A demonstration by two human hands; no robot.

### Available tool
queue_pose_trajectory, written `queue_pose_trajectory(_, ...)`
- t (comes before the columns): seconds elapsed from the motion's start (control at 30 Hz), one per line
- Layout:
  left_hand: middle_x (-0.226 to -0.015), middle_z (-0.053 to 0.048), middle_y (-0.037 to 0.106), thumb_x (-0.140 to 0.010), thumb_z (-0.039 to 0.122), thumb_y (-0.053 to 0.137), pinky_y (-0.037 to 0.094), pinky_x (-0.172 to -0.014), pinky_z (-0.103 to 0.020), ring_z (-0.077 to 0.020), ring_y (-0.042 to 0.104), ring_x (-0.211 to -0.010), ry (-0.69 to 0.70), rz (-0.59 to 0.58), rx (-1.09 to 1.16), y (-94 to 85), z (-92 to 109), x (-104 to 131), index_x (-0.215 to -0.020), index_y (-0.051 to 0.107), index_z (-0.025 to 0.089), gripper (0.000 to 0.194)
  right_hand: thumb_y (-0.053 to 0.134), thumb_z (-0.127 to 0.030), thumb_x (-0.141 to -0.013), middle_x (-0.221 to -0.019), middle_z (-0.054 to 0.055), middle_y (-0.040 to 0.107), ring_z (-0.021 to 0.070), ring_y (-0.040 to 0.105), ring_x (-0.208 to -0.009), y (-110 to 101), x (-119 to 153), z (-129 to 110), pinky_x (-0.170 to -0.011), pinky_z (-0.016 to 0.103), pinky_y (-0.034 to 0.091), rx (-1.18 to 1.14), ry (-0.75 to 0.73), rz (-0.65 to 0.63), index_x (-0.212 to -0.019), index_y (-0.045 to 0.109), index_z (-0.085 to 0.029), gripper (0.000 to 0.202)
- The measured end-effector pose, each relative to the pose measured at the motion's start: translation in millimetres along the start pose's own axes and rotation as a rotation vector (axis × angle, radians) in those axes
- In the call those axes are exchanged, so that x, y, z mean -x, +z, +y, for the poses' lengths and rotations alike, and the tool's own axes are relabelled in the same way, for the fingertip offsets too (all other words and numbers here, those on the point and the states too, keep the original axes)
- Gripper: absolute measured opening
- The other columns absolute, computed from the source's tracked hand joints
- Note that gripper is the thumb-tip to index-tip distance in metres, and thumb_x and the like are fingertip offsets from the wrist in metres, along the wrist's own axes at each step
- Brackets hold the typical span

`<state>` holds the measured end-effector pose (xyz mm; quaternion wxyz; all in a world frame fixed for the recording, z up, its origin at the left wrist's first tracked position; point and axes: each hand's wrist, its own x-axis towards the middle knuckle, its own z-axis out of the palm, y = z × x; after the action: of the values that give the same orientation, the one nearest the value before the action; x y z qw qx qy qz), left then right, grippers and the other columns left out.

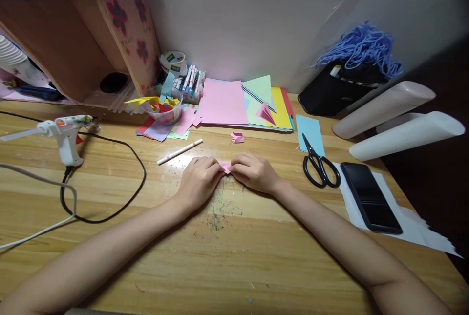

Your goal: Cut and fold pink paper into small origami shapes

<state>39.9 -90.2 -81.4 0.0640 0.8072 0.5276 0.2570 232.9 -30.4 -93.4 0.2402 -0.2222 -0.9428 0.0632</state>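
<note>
A small piece of pink paper [225,166] lies between my two hands on the wooden table, partly hidden by fingers. My left hand [201,178] pinches its left side, and my right hand [254,172] grips the right side. Just beyond them sits a little folded pink paper shape [237,137]. To the left of my left hand lies a white marker [180,152] with pink bands. Black-handled scissors [318,166] rest to the right of my right hand, their blades over a light blue paper sheet [310,134].
A glue gun [68,136] with a looping black cord is at the left. A plastic bowl [161,110] of folded paper, a stack of coloured paper [223,102] and markers [191,80] stand at the back. At right are a black phone [371,198] and white paper rolls [406,134].
</note>
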Motion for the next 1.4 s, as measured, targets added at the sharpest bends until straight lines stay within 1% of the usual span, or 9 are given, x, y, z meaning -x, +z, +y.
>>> queue_pose_trajectory(0.1,-0.080,-0.005,0.060,-0.088,0.028,0.046,0.040,-0.065,-0.027,-0.0149,0.054,-0.073,-0.036,-0.038,0.016,1.3,-0.2,0.5,-0.080,0.061,0.016,0.021,0.045,-0.024,-0.088,-0.084,0.007,0.063,0.0172,0.054,-0.079,-1.5,-2.0,1.5,-0.067,0.029,0.042,-0.056,-0.001,-0.031,-0.085,0.061,-0.019,0.017)
queue_pose_trajectory(0.2,-0.081,-0.005,0.061,-0.089,0.029,0.046,0.041,-0.067,-0.027,-0.0150,0.054,-0.075,-0.024,0.000,0.013,0.2,1.4,1.4,-0.082,0.061,0.016,0.022,0.047,-0.023,-0.087,-0.087,0.007,0.064,0.0173,0.055,-0.081,-1.5,-1.5,1.8,-0.069,0.029,0.045,-0.100,0.025,0.026,-0.088,0.061,-0.019,0.015)
queue_pose_trajectory(0.4,-0.091,-0.005,0.066,-0.087,0.021,0.047,0.044,-0.072,-0.028,-0.0153,0.058,-0.083,0.163,0.171,-0.051,-4.2,3.6,4.2,-0.093,0.061,0.020,0.015,0.047,-0.019,-0.088,-0.088,0.005,0.068,0.0172,0.061,-0.085,-1.9,8.2,3.8,-0.068,0.031,0.048,0.000,-0.044,0.158,-0.091,0.064,-0.023,0.017)
queue_pose_trajectory(0.53,-0.094,-0.005,0.067,-0.088,0.018,0.046,0.045,-0.077,-0.030,-0.0158,0.060,-0.087,0.216,0.143,-0.048,-3.9,1.4,3.6,-0.096,0.060,0.018,0.016,0.045,-0.018,-0.089,-0.093,0.006,0.069,0.0180,0.062,-0.091,-5.5,8.3,3.8,-0.072,0.032,0.051,0.058,-0.085,0.129,-0.091,0.065,-0.022,0.020)
queue_pose_trajectory(0.7,-0.077,-0.006,0.067,-0.088,0.016,0.041,0.046,-0.068,-0.029,-0.0167,0.061,-0.075,0.173,0.025,-0.080,0.7,-1.2,2.8,-0.088,0.060,0.015,0.020,0.041,-0.017,-0.090,-0.096,0.005,0.069,0.0167,0.063,-0.087,-3.2,3.0,4.3,-0.067,0.029,0.051,0.033,-0.117,0.009,-0.087,0.064,-0.019,0.024)
queue_pose_trajectory(0.83,-0.068,-0.006,0.064,-0.087,0.017,0.041,0.043,-0.060,-0.028,-0.0163,0.059,-0.065,0.146,-0.002,-0.096,3.2,-1.7,3.3,-0.078,0.060,0.014,0.021,0.045,-0.021,-0.089,-0.090,0.005,0.069,0.0163,0.062,-0.083,0.7,1.9,7.3,-0.068,0.029,0.049,-0.158,-0.037,-0.012,-0.088,0.062,-0.019,0.017)
queue_pose_trajectory(1.03,-0.081,-0.002,0.067,-0.087,0.025,0.048,0.043,-0.063,-0.025,-0.0133,0.061,-0.071,-0.104,-0.002,0.186,2.2,-4.0,-1.4,-0.088,0.060,0.019,0.014,0.050,-0.028,-0.087,-0.085,0.005,0.064,0.0165,0.056,-0.083,-1.9,-3.6,8.9,-0.075,0.031,0.045,-0.330,0.172,-0.028,-0.086,0.062,-0.019,0.015)
queue_pose_trajectory(1.2,-0.081,-0.002,0.067,-0.085,0.037,0.051,0.045,-0.063,-0.025,-0.0122,0.059,-0.070,-0.287,-0.013,0.445,1.3,-4.0,-8.0,-0.086,0.061,0.018,0.021,0.053,-0.030,-0.086,-0.083,0.005,0.059,0.0166,0.053,-0.083,-3.5,-8.5,6.1,-0.075,0.031,0.043,-0.360,0.330,-0.012,-0.081,0.063,-0.018,0.016)
queue_pose_trajectory(1.4,-0.082,-0.003,0.068,-0.082,0.038,0.055,0.045,-0.065,-0.027,-0.0145,0.059,-0.073,-0.263,-0.040,0.478,2.1,-8.6,-9.2,-0.088,0.066,0.021,0.021,0.058,-0.028,-0.083,-0.079,0.003,0.059,0.0155,0.053,-0.077,-4.4,-7.0,4.6,-0.070,0.028,0.042,-0.376,0.296,0.013,-0.081,0.061,-0.019,0.010)
